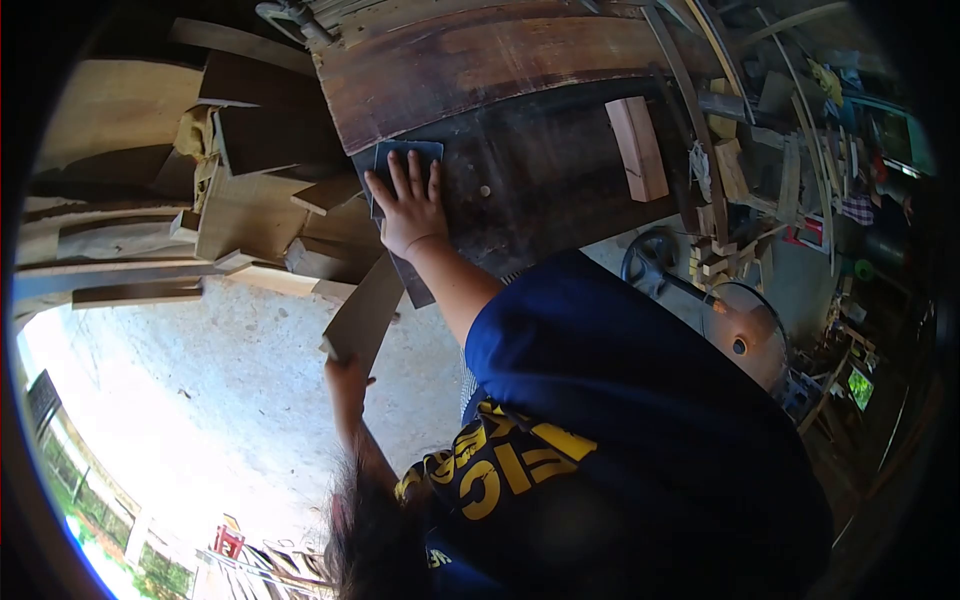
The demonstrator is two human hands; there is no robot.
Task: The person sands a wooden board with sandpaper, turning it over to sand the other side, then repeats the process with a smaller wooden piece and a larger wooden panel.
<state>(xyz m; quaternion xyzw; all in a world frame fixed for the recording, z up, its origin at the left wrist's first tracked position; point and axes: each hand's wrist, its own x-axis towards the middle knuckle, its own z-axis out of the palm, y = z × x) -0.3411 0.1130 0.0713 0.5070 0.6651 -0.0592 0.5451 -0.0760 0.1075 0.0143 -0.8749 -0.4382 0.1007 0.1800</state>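
My right hand (408,212) lies flat with its fingers spread on a thin dark blue-grey square piece (425,150), at the corner of a dark workbench top (540,170). Whether the piece is sandpaper or something else I cannot tell. Below the bench corner, my left hand (345,375) is closed on the lower end of a flat wooden board (362,312). The board's upper end reaches up beside the bench edge. A pinkish wooden block (636,148) rests farther right on the bench top.
Offcuts and boards (255,215) are piled left of the bench. A wide reddish-brown plank (500,60) lies along its far side. To the right stand a fan (740,340) and stacked wood pieces (712,262). Pale concrete floor (230,370) shows below.
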